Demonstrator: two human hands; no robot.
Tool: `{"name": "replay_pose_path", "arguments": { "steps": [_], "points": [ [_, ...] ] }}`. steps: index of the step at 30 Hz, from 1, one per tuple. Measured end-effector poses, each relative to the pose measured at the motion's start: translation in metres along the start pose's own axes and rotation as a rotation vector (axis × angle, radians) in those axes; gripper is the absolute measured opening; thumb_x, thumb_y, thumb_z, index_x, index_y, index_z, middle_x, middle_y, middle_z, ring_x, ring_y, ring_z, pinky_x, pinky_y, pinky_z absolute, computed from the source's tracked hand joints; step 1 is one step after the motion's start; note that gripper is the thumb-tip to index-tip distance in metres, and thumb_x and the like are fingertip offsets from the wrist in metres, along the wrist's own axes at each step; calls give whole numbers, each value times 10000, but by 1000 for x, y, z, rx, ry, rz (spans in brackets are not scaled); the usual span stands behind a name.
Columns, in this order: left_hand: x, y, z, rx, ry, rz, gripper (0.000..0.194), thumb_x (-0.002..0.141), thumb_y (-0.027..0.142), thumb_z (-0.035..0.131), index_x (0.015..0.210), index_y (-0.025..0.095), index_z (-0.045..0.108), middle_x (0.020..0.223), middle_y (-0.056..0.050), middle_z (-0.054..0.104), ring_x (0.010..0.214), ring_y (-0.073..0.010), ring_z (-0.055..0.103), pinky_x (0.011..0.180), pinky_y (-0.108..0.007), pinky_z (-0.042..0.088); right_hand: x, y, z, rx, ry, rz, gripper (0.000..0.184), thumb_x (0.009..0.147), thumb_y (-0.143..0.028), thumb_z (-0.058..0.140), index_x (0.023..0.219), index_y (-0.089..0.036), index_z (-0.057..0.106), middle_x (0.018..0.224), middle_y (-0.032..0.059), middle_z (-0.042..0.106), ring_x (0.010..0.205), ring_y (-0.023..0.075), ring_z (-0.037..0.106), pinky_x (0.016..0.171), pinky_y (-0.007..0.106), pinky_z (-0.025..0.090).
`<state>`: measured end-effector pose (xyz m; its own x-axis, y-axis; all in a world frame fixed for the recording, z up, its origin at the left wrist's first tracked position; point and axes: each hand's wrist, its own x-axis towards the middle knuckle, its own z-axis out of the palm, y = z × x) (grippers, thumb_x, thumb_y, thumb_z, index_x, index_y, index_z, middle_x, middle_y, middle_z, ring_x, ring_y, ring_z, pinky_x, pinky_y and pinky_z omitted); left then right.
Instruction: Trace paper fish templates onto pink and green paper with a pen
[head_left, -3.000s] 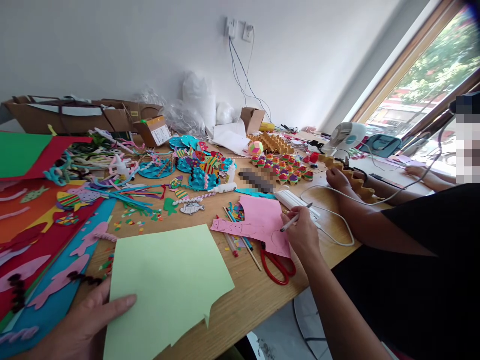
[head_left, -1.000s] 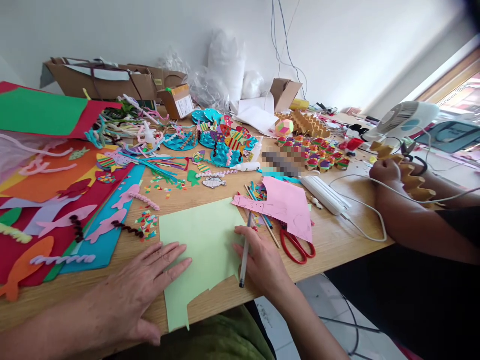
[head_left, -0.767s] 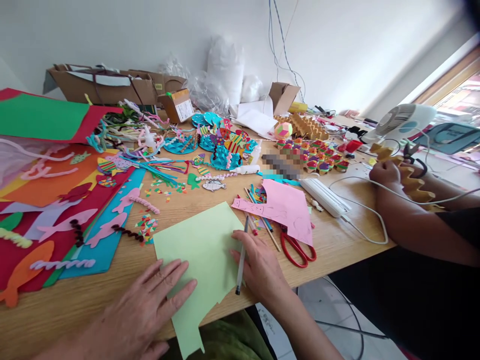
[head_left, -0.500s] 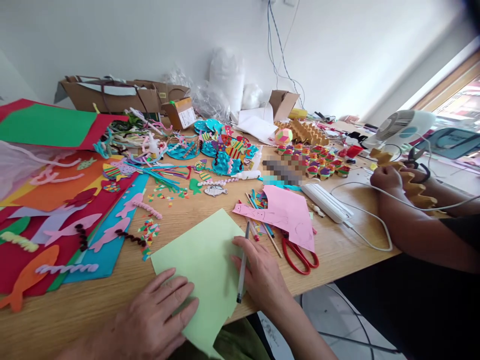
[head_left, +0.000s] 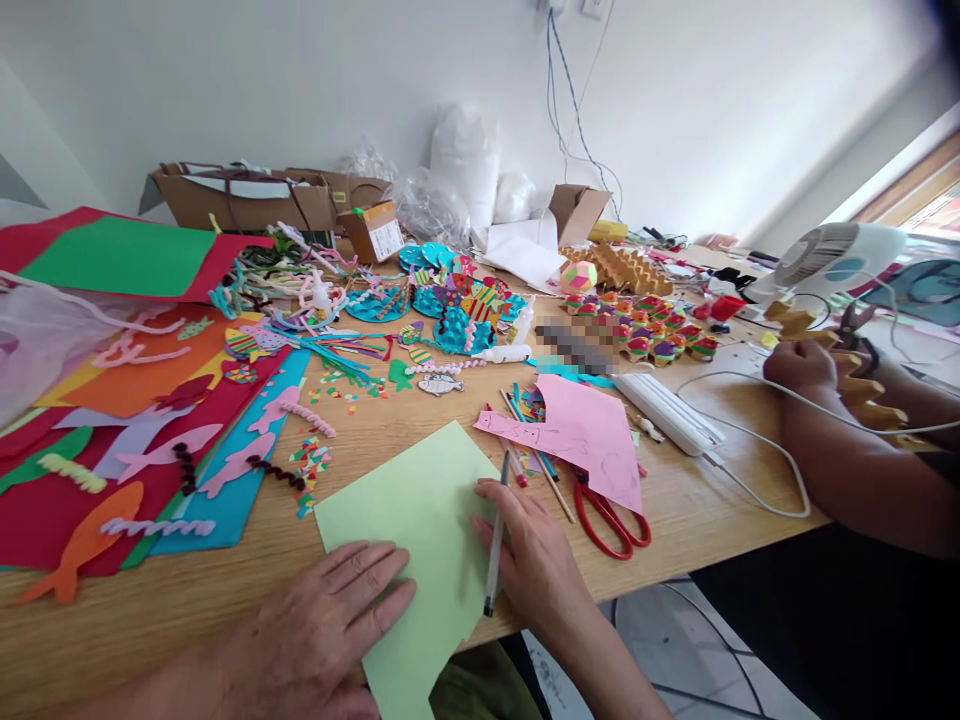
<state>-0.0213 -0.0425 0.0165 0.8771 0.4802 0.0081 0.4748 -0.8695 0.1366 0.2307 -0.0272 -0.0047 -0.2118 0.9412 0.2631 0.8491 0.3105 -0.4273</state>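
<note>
A sheet of light green paper [head_left: 420, 510] lies at the table's front edge, its cut lower part hanging toward my lap. My left hand [head_left: 337, 610] rests flat on its left side with the fingers stretched out. Over the sheet's right edge, my right hand [head_left: 529, 540] holds a pen [head_left: 495, 550] between thumb and fingers; the dark cap end points down toward me. Just beyond the right hand lie pink paper [head_left: 592, 440] with drawn outlines and red-handled scissors [head_left: 615, 525], whose blades are hidden under the paper.
Paper fish, such as an orange one [head_left: 90, 540], lie on coloured sheets at left. A white power strip [head_left: 667, 415] with a cable [head_left: 780, 465] is at right. Another person's hands [head_left: 802, 370] work with scissors and egg-carton cardboard [head_left: 862, 390]. A fan [head_left: 825, 255] stands behind.
The view has shifted slightly, so the table's things appear a little farther right. My hands keep nearly the same places on the green paper, and the pen stays in my right hand.
</note>
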Motion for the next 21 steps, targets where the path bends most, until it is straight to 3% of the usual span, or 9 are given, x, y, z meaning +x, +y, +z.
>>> {"name": "replay_pose_path", "arguments": {
  "steps": [5, 8, 13, 17, 21],
  "points": [
    [-24, -18, 7, 38, 63, -164, 601, 848, 255, 595, 1405, 182, 381, 1409, -102, 443, 1249, -262, 468, 1048, -349, 396, -3, 1, 0, -73, -4, -11, 193, 818, -102, 549, 993, -174, 591, 1015, 97, 691, 916, 253, 657, 789, 379, 511],
    [-41, -29, 11, 105, 124, -228, 586, 873, 278, 553, 1421, 205, 357, 1416, -94, 434, 1245, -266, 473, 1025, -346, 425, -4, 1, 3, -121, 15, 1, 198, 815, -110, 558, 1001, -169, 592, 995, 99, 696, 896, 262, 663, 775, 383, 513],
    [-51, -46, 15, 218, 219, -225, 531, 930, 381, 454, 1420, 200, 356, 1371, -97, 496, 1201, -256, 520, 971, -342, 473, -4, 1, 7, -167, 62, -10, 171, 807, -124, 572, 969, -174, 599, 958, 91, 708, 861, 268, 670, 712, 367, 516],
    [-49, -59, 24, 259, 285, -231, 522, 977, 363, 337, 1464, 202, 238, 1371, -98, 496, 1209, -242, 512, 980, -351, 459, -4, 2, 8, -178, 90, -37, 182, 792, -115, 584, 965, -166, 602, 966, 102, 708, 846, 267, 673, 698, 362, 517],
    [-52, -60, 28, 235, 295, -211, 506, 991, 344, 301, 1474, 240, 194, 1378, -61, 494, 1217, -214, 504, 1006, -316, 433, -4, 4, 10, -172, 111, -60, 185, 793, -118, 579, 972, -159, 603, 972, 109, 708, 848, 269, 675, 706, 369, 522]
  ]
}}
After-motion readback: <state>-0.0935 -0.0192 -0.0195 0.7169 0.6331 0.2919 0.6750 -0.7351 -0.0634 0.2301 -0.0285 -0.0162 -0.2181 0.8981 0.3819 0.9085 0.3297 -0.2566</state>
